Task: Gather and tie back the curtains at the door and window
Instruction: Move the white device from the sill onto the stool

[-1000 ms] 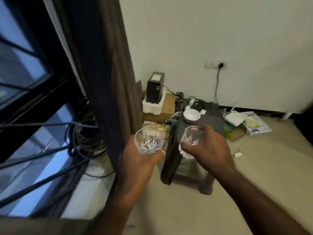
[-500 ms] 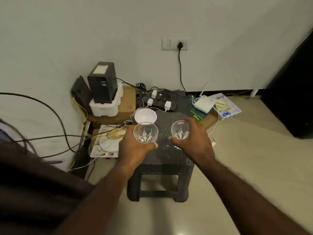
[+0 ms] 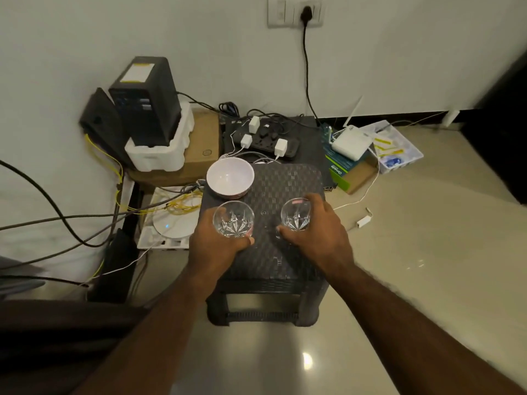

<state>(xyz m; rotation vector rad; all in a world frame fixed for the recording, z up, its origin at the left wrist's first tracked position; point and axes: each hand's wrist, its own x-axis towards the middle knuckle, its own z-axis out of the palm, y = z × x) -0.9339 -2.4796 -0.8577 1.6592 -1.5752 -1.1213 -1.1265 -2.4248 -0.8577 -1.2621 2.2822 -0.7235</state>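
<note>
A dark fold of fabric, probably the curtain (image 3: 54, 337), fills the lower left corner of the view, well apart from both hands and touched by neither. The left hand (image 3: 216, 246) is wrapped around a cut-crystal tumbler (image 3: 233, 219), fingers closed on its wall, over the left side of a dark woven-pattern stool (image 3: 285, 252). The right hand (image 3: 316, 232) grips a second cut-crystal tumbler (image 3: 295, 214) in the same closed manner over the right side of the stool top. Whether either glass base touches the stool surface cannot be told. A white bowl (image 3: 229, 176) stands upright at the far left corner of the stool, just beyond the left tumbler. Behind the stool lies a black power strip (image 3: 265, 141) carrying several white adapters. To the left, a black box-shaped device (image 3: 145, 101) sits in a white foam cradle (image 3: 159, 149) on a cardboard box (image 3: 199, 149). A round white device (image 3: 174, 226) rests beside yellow cables (image 3: 176, 206). A white router (image 3: 352, 142) lies to the right, below a wall socket (image 3: 295, 11).
</note>
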